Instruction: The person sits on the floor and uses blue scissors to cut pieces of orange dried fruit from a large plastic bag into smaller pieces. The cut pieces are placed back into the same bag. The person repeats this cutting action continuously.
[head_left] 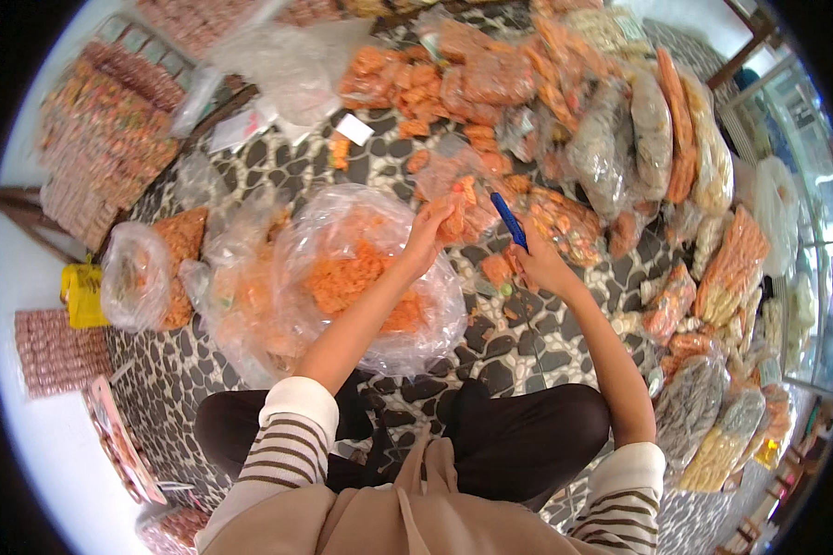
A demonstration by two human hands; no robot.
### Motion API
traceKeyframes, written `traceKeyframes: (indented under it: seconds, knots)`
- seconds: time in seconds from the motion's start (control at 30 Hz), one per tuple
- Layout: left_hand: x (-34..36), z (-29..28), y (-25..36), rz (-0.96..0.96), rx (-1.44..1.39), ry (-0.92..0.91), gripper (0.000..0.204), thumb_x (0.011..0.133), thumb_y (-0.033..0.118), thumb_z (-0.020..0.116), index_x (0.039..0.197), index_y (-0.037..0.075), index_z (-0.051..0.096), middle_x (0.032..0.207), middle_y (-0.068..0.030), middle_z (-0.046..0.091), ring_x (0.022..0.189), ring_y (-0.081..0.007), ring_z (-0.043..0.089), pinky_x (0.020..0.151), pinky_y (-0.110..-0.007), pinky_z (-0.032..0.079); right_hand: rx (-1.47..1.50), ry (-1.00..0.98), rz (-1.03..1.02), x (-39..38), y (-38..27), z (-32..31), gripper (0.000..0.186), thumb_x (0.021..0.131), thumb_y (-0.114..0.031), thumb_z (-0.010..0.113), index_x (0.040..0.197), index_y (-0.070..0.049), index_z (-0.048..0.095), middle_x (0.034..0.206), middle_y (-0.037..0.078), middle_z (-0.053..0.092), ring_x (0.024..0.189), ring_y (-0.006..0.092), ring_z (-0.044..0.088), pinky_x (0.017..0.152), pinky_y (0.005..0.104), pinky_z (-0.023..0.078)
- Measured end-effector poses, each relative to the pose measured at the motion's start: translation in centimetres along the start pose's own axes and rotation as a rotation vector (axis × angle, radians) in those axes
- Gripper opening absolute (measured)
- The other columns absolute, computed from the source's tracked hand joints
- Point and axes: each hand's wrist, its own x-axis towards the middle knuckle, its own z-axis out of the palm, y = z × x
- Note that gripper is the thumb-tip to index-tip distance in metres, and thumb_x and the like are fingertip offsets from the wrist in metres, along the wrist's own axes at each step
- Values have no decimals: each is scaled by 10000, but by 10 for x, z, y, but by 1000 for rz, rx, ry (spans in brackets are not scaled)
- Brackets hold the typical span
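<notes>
My left hand (426,233) is closed around a small clear packet of orange snacks (452,220), raised over the right rim of a large open plastic bag (435,342). Loose orange crunchy pieces (352,282) fill the middle of that bag. In my right hand (541,264) is a slim blue tool (509,220) that looks like a stapler, tilted up toward the packet but apart from it. Just beyond my hands lie a clear plastic bag (477,162) and packed snack bags (565,220). An orange piece (496,269) lies beside my right hand.
Large filled snack bags (611,129) crowd the far right, with more (703,407) along the right. Further plastic bags (139,277) and a yellow bag (85,294) stand at left. Stacked packets (111,139) rise at far left. The floor (518,342) has a dark pebble pattern.
</notes>
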Motion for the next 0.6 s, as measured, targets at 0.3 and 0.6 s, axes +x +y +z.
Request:
traceKeyframes:
  seconds: [0.3,0.6]
  knots:
    - [-97,6,113,497,299,236,386,848,371,569,1028,29,572,907,10,568,814,-73,511,716,-230,410,-384,191,-544,-72,-166,28,423,882,-163,468,1292,-128,370,680,218,562,582,361,562,521,428,422]
    - [-162,8,154,745,134,302,298,869,332,545,944,45,571,802,9,563,710,-68,520,639,-224,425,-592,317,-624,-126,-223,74,388,881,-187,468,1252,-97,395,650,243,554,610,407,556,526,477,423]
